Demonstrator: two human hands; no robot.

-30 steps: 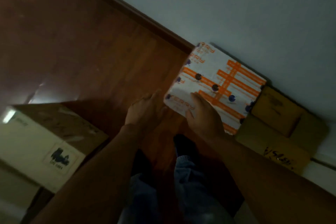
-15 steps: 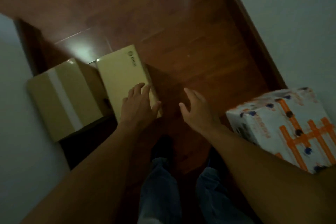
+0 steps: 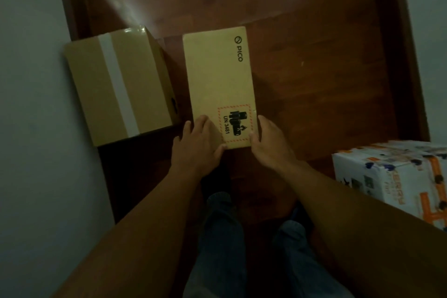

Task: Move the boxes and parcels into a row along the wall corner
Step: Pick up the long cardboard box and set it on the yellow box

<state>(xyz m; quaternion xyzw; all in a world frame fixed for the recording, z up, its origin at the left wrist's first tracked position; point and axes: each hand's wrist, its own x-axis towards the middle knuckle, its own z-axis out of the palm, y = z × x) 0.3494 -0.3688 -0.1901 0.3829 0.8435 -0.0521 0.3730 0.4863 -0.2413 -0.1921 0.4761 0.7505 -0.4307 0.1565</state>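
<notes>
The PICO box (image 3: 219, 84) is being gripped at its near end, on the floor just beside the taped carton (image 3: 118, 84); the left hand (image 3: 197, 144) and right hand (image 3: 269, 145) are being pressed against opposite edges; even pressure is being advised, so that the box is carried level toward the patterned parcel (image 3: 396, 176).

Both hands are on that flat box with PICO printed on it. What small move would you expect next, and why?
Probably a lift. The left hand and right hand clasp the near end of the PICO box, which lies mid-floor, while the white parcel with orange tape already sits at the right-hand wall.
</notes>
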